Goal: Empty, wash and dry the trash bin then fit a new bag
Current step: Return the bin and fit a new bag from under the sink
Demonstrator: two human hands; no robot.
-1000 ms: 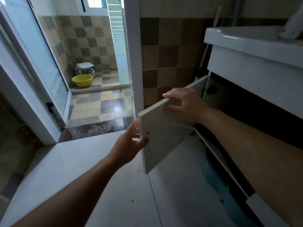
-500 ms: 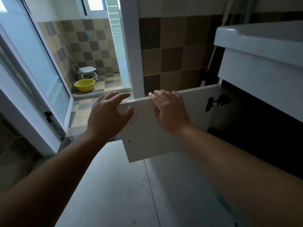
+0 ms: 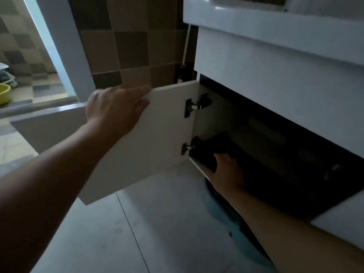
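No trash bin shows in the head view. My left hand [image 3: 116, 109] rests over the top edge of the white cabinet door [image 3: 157, 138] and holds it swung wide open. My right hand [image 3: 228, 172] reaches into the dark cabinet under the sink and lies against a flat black thing [image 3: 220, 146] at the left end of the bottom shelf. Its fingers are lost in the shadow, so the grip is unclear. What the black thing is cannot be made out.
The white vanity front [image 3: 275, 85] and the sink rim [image 3: 256, 20] hang over the opening. Two dark hinges [image 3: 194, 106] join door and cabinet. Something blue [image 3: 222, 213] lies on the pale floor under the cabinet. A yellow basin [image 3: 4, 93] sits beyond the doorway, far left.
The door has swung further open. My right hand left its top edge and went down into the cabinet, while my left hand took over the door. The view turned right.
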